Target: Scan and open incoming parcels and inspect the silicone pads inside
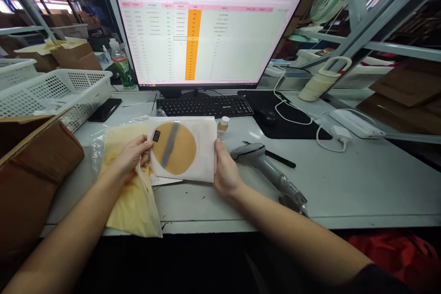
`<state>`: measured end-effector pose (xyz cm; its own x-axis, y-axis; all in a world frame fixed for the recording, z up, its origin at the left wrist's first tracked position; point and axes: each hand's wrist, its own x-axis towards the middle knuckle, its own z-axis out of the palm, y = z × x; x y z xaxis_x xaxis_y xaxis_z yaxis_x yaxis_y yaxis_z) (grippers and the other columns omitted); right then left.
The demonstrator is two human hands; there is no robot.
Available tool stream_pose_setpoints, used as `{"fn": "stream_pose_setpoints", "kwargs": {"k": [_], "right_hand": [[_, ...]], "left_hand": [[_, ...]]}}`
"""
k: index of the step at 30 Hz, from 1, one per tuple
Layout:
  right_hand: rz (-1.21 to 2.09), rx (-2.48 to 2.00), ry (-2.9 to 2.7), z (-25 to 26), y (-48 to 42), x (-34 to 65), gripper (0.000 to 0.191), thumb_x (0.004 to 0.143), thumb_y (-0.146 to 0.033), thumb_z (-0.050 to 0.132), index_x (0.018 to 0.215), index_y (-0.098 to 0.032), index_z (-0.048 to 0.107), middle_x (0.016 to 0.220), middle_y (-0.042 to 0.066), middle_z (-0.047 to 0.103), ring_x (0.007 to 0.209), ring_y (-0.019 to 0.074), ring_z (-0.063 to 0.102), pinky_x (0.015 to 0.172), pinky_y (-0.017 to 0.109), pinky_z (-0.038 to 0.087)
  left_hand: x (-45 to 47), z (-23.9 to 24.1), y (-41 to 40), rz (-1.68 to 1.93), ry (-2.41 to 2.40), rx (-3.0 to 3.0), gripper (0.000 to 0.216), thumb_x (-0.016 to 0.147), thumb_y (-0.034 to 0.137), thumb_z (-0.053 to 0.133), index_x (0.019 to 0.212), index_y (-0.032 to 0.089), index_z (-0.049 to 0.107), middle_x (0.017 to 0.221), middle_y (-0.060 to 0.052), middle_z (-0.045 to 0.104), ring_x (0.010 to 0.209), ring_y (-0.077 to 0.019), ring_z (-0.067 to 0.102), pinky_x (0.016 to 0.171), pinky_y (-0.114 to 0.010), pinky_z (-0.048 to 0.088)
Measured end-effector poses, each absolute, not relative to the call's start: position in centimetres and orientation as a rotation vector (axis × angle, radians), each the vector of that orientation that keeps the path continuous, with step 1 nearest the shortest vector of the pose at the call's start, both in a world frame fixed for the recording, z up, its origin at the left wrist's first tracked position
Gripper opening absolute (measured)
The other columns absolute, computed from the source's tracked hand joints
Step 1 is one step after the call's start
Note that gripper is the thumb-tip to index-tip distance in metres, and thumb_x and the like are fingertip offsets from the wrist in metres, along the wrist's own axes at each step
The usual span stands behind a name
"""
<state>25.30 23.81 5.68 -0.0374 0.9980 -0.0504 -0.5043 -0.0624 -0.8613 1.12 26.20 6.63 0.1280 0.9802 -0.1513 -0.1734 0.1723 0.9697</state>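
Note:
Between my hands is a flat white packet (205, 151) with a round tan area crossed by a grey stripe and a small black label. My left hand (132, 154) pinches its left edge, and my right hand (227, 170) grips the right edge. Under my left hand and forearm lies a pale yellow plastic bag (138, 211), partly hidden by the arm. A white paper (167, 181) shows beneath the packet. Just right of my right hand, a grey barcode scanner (267, 167) rests on the table, beside a small capped bottle (223, 127).
Behind the packet are a black keyboard (206, 106), a monitor (234, 55) showing a spreadsheet, and a mouse (268, 117) on a black pad. White baskets (82, 82), a phone (105, 110) and a cardboard box (44, 174) stand left. A black pen (280, 160) and a white power strip (356, 123) lie right.

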Motion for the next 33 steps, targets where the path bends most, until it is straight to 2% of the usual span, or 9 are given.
{"fn": "stream_pose_setpoints", "kwargs": {"k": [2,7,9,12,14,17,23,28,33], "right_hand": [[1.539,-0.888,-0.896,5.9,23.7,25.5,0.058,0.084,-0.064,0.063,0.125,-0.023,0.066,0.119,0.008,0.072,0.122,0.0306,0.061,0.105,0.047,0.050],[1.622,-0.955,-1.307,6.3,24.4,26.3,0.052,0.067,-0.044,0.086,0.112,-0.022,0.073,0.119,0.008,0.073,0.116,0.0327,0.065,0.105,0.050,0.049],[1.505,-0.991,-1.320,6.1,25.1,26.8,0.046,0.069,-0.046,0.084,0.107,-0.022,0.074,0.118,0.009,0.073,0.114,0.0331,0.066,0.104,0.051,0.049],[1.264,-1.034,-1.315,6.4,25.9,27.5,0.045,0.072,-0.048,0.081,0.107,-0.020,0.074,0.117,0.009,0.073,0.115,0.0335,0.066,0.104,0.052,0.049],[1.138,-1.049,-1.330,7.2,26.0,27.9,0.043,0.074,-0.046,0.080,0.107,-0.019,0.073,0.116,0.009,0.074,0.114,0.0337,0.066,0.105,0.052,0.049],[1.038,-1.015,-1.283,9.0,24.9,28.5,0.037,0.075,-0.042,0.080,0.105,-0.021,0.074,0.114,0.007,0.074,0.114,0.0330,0.066,0.105,0.051,0.049],[1.101,-0.970,-1.289,9.0,19.8,30.0,0.036,0.077,-0.041,0.080,0.109,-0.026,0.074,0.115,0.004,0.074,0.113,0.0319,0.066,0.105,0.048,0.051],[1.235,-1.010,-1.147,5.9,16.4,32.3,0.043,0.076,-0.040,0.081,0.116,-0.026,0.072,0.122,0.005,0.072,0.116,0.0324,0.065,0.103,0.049,0.053],[1.263,-0.980,-1.031,5.6,14.4,32.5,0.044,0.071,-0.038,0.085,0.110,-0.023,0.073,0.122,0.006,0.072,0.117,0.0330,0.065,0.104,0.049,0.052]], "left_hand": [[1.4,6.5,26.2,1.101,1.089,1.041,0.032,0.076,0.041,0.073,0.091,0.019,0.054,0.044,0.010,0.040,0.033,-0.0046,0.030,0.038,-0.015,0.031],[1.5,7.1,26.4,1.292,1.140,1.100,0.045,0.069,0.042,0.078,0.098,0.020,0.052,0.055,0.009,0.052,0.033,-0.0047,0.033,0.037,-0.018,0.033],[1.2,7.6,26.4,1.492,1.130,1.127,0.046,0.073,0.045,0.077,0.103,0.021,0.052,0.078,0.003,0.067,0.035,-0.0035,0.036,0.039,-0.019,0.038],[0.6,8.1,26.4,1.738,1.103,1.166,0.044,0.078,0.053,0.071,0.104,0.021,0.052,0.109,-0.006,0.071,0.041,-0.0040,0.046,0.048,-0.022,0.045],[0.2,8.0,26.5,1.713,1.105,1.183,0.044,0.082,0.060,0.062,0.099,0.020,0.055,0.099,-0.007,0.072,0.047,-0.0071,0.051,0.054,-0.023,0.047],[0.1,7.4,26.8,1.396,1.127,1.283,0.046,0.085,0.062,0.051,0.089,0.017,0.063,0.080,-0.006,0.068,0.061,-0.0124,0.056,0.061,-0.025,0.046],[0.9,6.8,26.2,1.061,1.103,1.435,0.027,0.072,0.040,0.073,0.079,0.014,0.070,0.080,-0.003,0.065,0.076,-0.0168,0.057,0.071,-0.026,0.042],[0.7,7.1,26.2,1.077,1.039,1.447,0.033,0.069,0.044,0.079,0.080,0.015,0.068,0.078,0.000,0.061,0.072,-0.0138,0.053,0.070,-0.025,0.040],[0.4,6.9,26.6,1.200,0.995,1.420,0.033,0.069,0.044,0.079,0.082,0.017,0.065,0.081,0.001,0.059,0.076,-0.0125,0.051,0.071,-0.022,0.039]]}}
